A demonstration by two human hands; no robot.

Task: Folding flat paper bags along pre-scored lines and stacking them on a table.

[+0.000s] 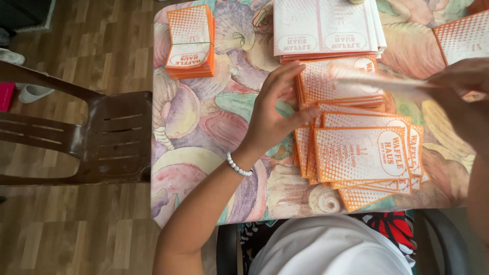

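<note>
Fingers of the left hand [270, 114] spread wide, tips touching the loose pile of orange cards [361, 158]. Right hand [461, 84] pinches a blurred card [377, 79] above a neater stack [338, 84] beyond the fingertips.

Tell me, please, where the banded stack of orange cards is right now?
In the head view, the banded stack sits at the table's far left corner, beyond the left hand.

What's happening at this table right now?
A person is sorting orange-and-white printed cards on a shell-patterned tablecloth. The left hand rests open against the edge of a loose, fanned pile of cards. The right hand holds a blurred card above it. A banded bundle lies apart at the far left.
</note>
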